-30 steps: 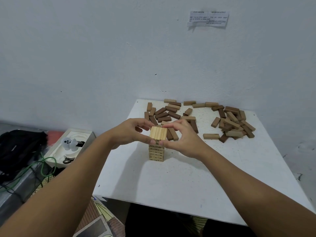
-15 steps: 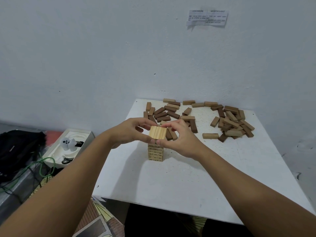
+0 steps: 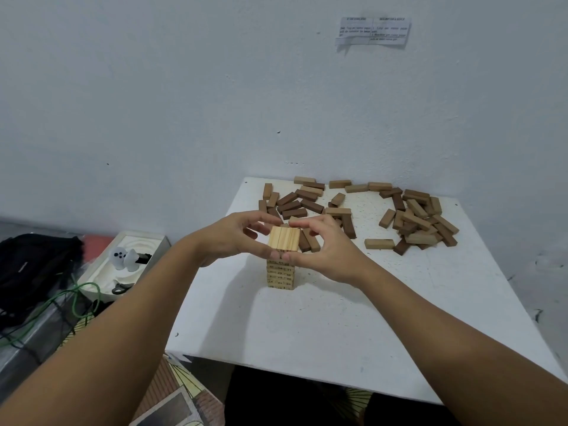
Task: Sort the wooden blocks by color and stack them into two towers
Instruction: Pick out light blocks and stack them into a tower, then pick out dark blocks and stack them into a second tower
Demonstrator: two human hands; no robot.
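A tower of pale wooden blocks stands near the middle of the white table. Its top layer of three pale blocks lies side by side. My left hand presses on the left side of that layer and my right hand presses on its right side, thumbs at the front edge. Loose tan and dark brown blocks lie in a heap at the back left and another at the back right. A single tan block lies apart from them.
The table stands against a white wall bearing a paper note. To its left, lower down, are a white foam tray with small items, a black bag and a green cable.
Both hands stay cupped around the tower's top layer; the fingers shift only slightly. The loose blocks have not moved.
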